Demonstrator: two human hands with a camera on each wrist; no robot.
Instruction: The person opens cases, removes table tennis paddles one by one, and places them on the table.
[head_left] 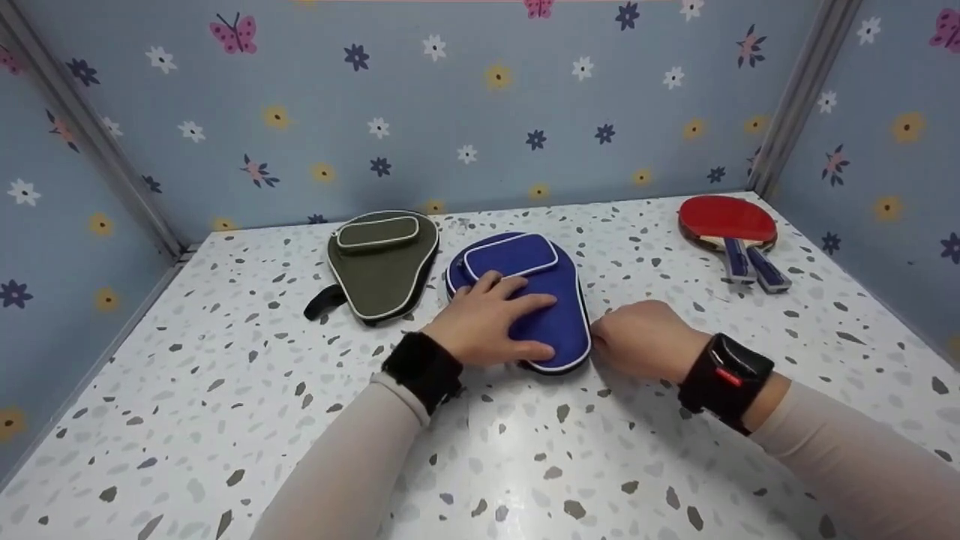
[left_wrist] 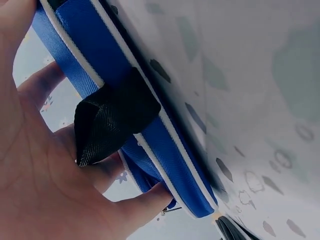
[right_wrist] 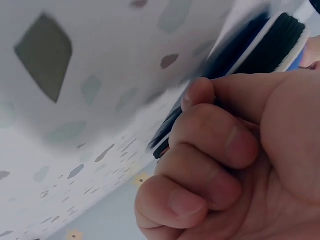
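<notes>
A blue table tennis bat case (head_left: 551, 307) with white piping lies flat, its narrow end towards me. My left hand (head_left: 487, 319) rests on it with fingers spread, pressing its top and left side. A black strap loop (left_wrist: 112, 120) sticks out from the case's side by the palm in the left wrist view. At the case's right edge is my right hand (head_left: 645, 341), fingers curled, thumb and forefinger pinching at the dark zip band (right_wrist: 270, 45). The zipper pull itself is hidden by the fingertips.
An olive green bat case (head_left: 382, 270) with a black strap (head_left: 325, 301) lies to the left. Two table tennis bats, a red one (head_left: 727, 217) on top, lie stacked at the back right. Flowered panels (head_left: 480, 97) wall the speckled white table (head_left: 300, 450) on three sides.
</notes>
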